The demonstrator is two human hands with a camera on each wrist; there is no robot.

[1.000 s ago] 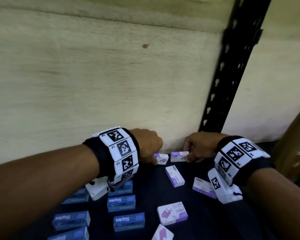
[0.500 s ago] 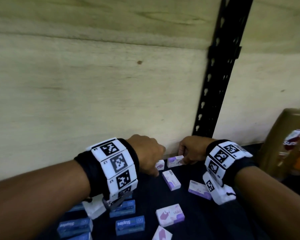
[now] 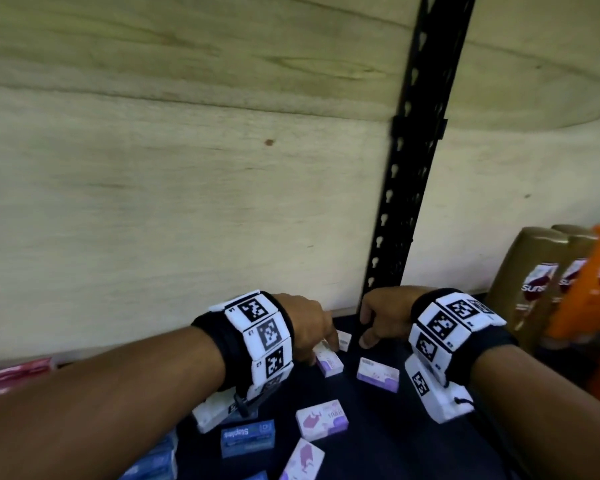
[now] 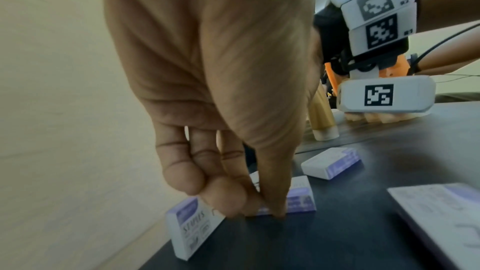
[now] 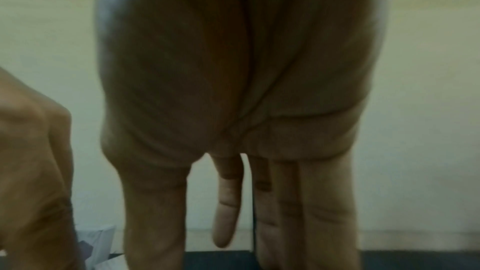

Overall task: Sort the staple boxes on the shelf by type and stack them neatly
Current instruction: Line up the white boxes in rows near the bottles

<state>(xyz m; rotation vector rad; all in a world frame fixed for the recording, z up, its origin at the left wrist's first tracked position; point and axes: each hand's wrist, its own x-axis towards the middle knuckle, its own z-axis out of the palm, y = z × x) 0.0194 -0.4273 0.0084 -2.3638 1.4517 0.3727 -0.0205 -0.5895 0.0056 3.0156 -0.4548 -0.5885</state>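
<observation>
Running along the back of the scene is the pale plywood wall, and the dark shelf butts against it; a black slotted upright rises from the shelf's back edge, with shampoo bottles standing at the shelf's right end. Scattered over the shelf are blue staple boxes toward the front left and purple-and-white staple boxes in the middle, none of them stacked yet by the look of it.

Both hands work at the back edge. Nearer to the task's thing is the left hand: its fingers point down and are gathered together, thumb and fingertips pinching a purple box that lies flat on the shelf. That box's long axis seems to run roughly along the back edge, directly beneath the fingers. Just to its left another purple box stands on edge close to the wall, so there is little room that way. A third purple box lies near on the right, a short gap apart.

Close to the upright's foot, the right hand hangs with fingers fairly straight, slightly parted and holding nothing; whether they touch the shelf I cannot tell.

Free shelf lies between the two hands and toward the right front, which I judge the easiest room for lifting the pinched box.
</observation>
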